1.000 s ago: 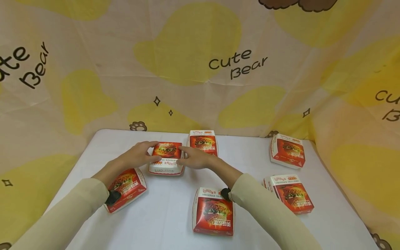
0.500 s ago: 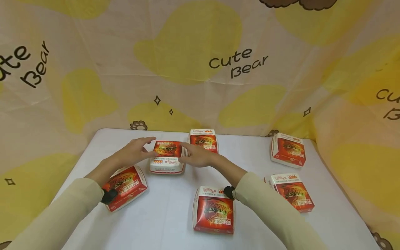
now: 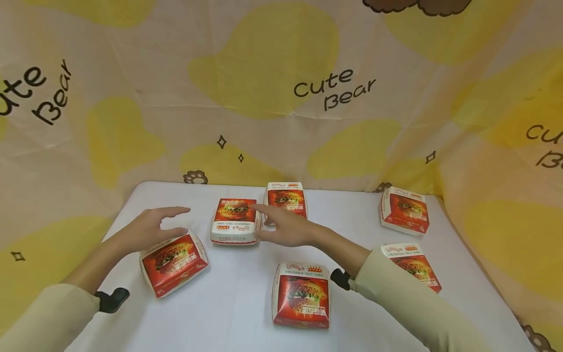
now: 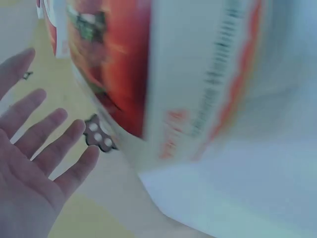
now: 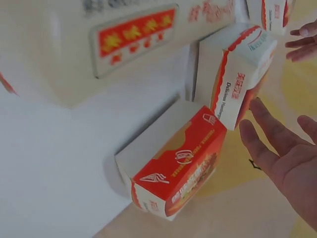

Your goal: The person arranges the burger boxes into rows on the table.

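Now, fingers wide, the left hand (image 3: 149, 229) hovers by one hamburger box (image 3: 175, 266), right hand (image 3: 289, 230) by a second box (image 3: 233, 221). Best nudge neither.

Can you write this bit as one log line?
left hand: holds nothing, near front-left burger box | right hand: beside back-left burger box, touch unclear | white table: six burger boxes
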A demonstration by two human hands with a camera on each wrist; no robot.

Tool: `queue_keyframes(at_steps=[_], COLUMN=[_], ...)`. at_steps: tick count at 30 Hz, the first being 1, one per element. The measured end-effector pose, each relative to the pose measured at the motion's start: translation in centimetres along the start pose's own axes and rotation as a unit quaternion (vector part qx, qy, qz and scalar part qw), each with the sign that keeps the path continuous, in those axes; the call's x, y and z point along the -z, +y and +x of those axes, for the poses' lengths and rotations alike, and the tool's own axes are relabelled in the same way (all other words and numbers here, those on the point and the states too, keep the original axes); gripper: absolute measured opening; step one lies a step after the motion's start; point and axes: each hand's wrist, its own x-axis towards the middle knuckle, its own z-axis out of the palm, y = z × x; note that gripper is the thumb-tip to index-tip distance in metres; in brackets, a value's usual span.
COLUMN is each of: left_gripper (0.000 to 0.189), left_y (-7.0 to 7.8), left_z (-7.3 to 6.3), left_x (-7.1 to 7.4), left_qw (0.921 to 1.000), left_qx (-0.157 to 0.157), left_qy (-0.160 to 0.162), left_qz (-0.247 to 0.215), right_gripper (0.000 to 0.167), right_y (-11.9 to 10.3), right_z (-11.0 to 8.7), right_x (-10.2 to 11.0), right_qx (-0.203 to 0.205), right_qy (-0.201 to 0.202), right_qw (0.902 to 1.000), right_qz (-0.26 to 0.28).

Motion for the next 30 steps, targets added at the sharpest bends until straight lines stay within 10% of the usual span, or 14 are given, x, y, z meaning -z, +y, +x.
queue_keyframes(at_steps=[12, 30], left_gripper=[0.052, 0.048], left_y=[-3.1, -2.6], left_z=[-3.7, -5.1], left_x=[-0.4, -2.1], left_qw=[0.9989, 0.9965], left_qx=[0.003, -0.007], left_qy=[-0.006, -0.007], left_qz=[-0.047, -0.083], right_gripper=[0.069, 0.064], right_y=[0.4, 0.5], right_z=[-1.9, -1.7], right_x=[-1.8, -3.5], right_qx=[-0.001, -0.016], right_qy=[-0.045, -0.082], right_qw=[0.9989, 0.9965], right_qz=[0.012, 0.005])
